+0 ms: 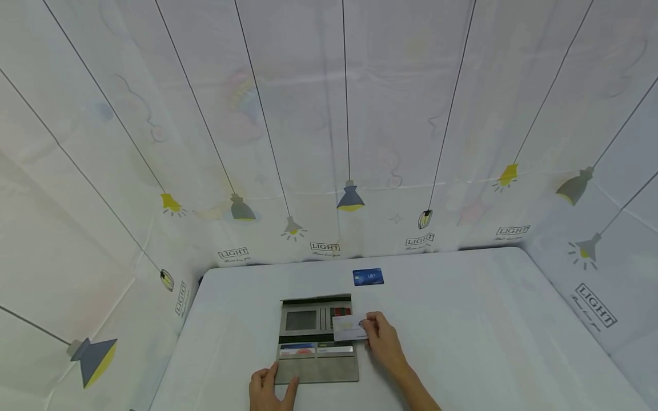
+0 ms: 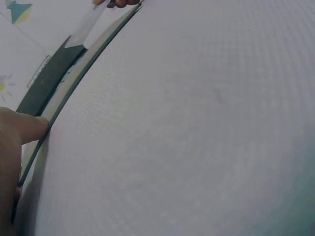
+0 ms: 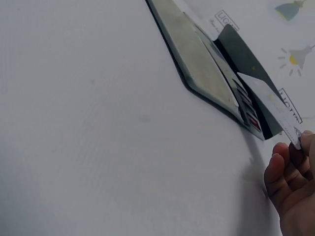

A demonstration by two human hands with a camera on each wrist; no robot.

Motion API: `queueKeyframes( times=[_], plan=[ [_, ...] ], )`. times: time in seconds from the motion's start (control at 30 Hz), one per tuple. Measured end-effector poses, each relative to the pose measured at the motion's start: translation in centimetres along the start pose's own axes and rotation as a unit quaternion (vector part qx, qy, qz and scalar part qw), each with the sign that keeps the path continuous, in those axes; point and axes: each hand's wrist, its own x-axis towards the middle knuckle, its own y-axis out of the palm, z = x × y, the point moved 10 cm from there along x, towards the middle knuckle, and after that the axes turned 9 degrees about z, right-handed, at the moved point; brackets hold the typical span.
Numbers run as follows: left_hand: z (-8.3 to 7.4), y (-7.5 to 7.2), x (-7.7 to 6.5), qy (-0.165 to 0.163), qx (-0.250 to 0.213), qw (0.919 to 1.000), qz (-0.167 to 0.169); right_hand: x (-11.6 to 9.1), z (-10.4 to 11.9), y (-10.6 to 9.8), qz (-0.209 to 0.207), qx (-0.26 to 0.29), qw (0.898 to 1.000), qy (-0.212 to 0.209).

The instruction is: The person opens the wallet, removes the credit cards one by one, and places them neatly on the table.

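A grey wallet (image 1: 319, 371) lies unfolded on the white table. My left hand (image 1: 267, 391) holds its near left corner, fingers at the left side and thumb along the front edge; the left wrist view shows the thumb (image 2: 34, 129) on that edge. Between thumb and fingertips, my right hand (image 1: 384, 345) pinches the right end of a white card (image 1: 347, 328). This card overlaps the right side of the wallet's upper half, and in the right wrist view the card (image 3: 270, 105) slants over the wallet. Card tops (image 1: 298, 349) show in the lower half's slots.
A blue card marked VIP (image 1: 368, 277) lies on the table (image 1: 462, 331) beyond the wallet, a little to the right. Behind the table hangs a pale backdrop (image 1: 319, 114) printed with lamps. The wallet's upper half has a dark window (image 1: 301, 320).
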Motion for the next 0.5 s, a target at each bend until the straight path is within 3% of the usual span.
queueKeyframes(
  times=[0.5],
  plan=[
    [-0.3, -0.2, 0.0, -0.001, -0.001, 1.0000, -0.001, 1.2, -2.7, -5.2, -0.063, -0.016, 0.997, 0.044]
  ],
)
